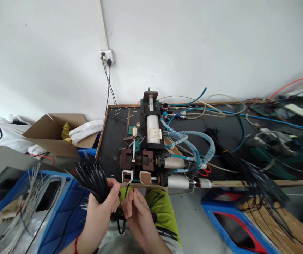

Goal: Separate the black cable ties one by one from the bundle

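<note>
My left hand (104,205) grips a fanned bundle of short black cables (91,174) that point up and to the left. My right hand (134,207) pinches a single black cable (127,190) pulled from the bundle, its end rising toward the front of the pneumatic wire machine (151,141). Both hands sit just below the table's front edge, in front of the two small white-rimmed openings (127,175) on the machine.
A black-topped table (114,134) carries the machine, blue air hoses (193,141) and red-handled scissors (204,171). More black cables (249,173) drape off the right front edge. Blue crates stand below left (69,201) and right (212,208); an open cardboard box (53,134) sits at the left.
</note>
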`<state>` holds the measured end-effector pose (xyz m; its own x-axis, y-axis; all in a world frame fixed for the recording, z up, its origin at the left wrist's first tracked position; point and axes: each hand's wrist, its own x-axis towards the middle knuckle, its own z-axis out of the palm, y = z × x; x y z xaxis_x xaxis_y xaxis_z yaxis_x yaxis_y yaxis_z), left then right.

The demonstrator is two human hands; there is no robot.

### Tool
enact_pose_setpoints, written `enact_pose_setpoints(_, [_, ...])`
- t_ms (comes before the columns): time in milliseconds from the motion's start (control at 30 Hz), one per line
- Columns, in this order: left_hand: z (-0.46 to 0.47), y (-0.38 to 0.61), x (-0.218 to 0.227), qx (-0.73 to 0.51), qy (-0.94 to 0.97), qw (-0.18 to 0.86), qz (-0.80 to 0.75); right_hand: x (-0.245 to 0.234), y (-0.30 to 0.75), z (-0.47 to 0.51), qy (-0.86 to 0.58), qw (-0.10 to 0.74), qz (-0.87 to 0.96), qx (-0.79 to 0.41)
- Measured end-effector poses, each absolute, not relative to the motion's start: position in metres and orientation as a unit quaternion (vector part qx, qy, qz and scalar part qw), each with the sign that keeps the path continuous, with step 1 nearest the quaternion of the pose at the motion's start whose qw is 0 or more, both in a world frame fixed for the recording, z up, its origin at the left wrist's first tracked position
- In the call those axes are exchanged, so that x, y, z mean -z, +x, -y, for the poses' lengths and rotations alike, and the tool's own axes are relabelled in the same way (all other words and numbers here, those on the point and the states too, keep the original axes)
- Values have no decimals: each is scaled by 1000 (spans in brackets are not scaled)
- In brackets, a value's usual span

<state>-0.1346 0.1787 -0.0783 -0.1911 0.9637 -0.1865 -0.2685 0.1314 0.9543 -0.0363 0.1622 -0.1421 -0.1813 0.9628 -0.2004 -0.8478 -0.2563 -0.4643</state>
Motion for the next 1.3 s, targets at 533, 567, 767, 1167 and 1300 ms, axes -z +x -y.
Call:
enact_pose_setpoints(533, [-181,-136,80,-577,314,563,-502,143,-38,-168,-214,588,111,-772])
enact_pose_setpoints(567, [-181,-136,80,-579,312,563,-501,143,-39,-168,-214,587,110,-773])
enact_pose_setpoints(767, [-178,-138,87,-598,311,566,-475,144,-40,-166,-238,587,118,-765])
enact_pose_setpoints(1167, [-160,-149,88,-620,303,566,-452,144,-31,-146,-409,586,346,-608])
enact_pose_setpoints(1300, [-141,-154,94,-611,315,560,-463,145,-26,-124,-470,518,487,-523])
